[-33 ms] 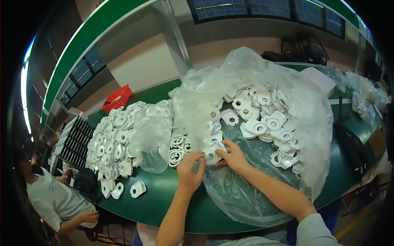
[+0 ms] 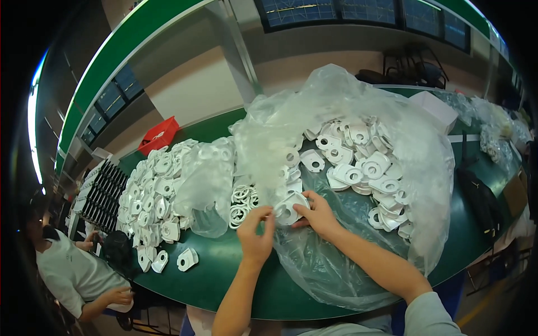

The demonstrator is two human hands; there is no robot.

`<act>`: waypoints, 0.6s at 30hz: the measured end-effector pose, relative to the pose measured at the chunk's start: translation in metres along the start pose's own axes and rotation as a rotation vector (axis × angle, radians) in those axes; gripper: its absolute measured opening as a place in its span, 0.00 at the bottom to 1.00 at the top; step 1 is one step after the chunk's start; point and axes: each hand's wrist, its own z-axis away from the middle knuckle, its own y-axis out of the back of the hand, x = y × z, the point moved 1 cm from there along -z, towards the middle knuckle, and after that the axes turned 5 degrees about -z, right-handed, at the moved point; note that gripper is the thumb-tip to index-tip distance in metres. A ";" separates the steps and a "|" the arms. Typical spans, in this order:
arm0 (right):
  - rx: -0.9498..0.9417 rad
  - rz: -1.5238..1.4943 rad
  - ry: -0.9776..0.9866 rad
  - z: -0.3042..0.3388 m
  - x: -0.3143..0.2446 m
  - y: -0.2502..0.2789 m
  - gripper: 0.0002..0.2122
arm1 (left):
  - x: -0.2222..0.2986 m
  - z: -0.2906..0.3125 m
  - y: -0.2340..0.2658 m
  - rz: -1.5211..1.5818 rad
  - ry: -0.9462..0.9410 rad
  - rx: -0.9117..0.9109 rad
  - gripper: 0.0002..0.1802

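A white plastic part (image 2: 287, 209) with a round hole and a flat angled edge is held up over the table's front half. My right hand (image 2: 318, 216) grips its right side, thumb on top and fingers beneath. At its left edge is my left hand (image 2: 256, 238), thumb and forefinger tips drawn together; anything between them is too small to make out. Beside that hand lie several white rings (image 2: 242, 197). Similar white parts (image 2: 367, 165) spill from a large clear plastic bag (image 2: 336, 92), which spreads under my right forearm.
Another heap of white parts (image 2: 147, 196) covers the table's left side, partly under clear plastic (image 2: 207, 176). A red bin (image 2: 158, 135) stands behind it, black-slotted racks (image 2: 103, 193) beyond. At far left sits another person (image 2: 84, 274). A white box (image 2: 434, 112) is at back right.
My left hand has shifted slightly left, its fingertips drawing back from the part's face to its left edge. The right hand keeps hold of the part.
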 end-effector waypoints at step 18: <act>-0.074 0.031 0.167 0.002 0.011 -0.005 0.10 | -0.025 0.012 -0.004 0.992 0.756 -0.131 0.09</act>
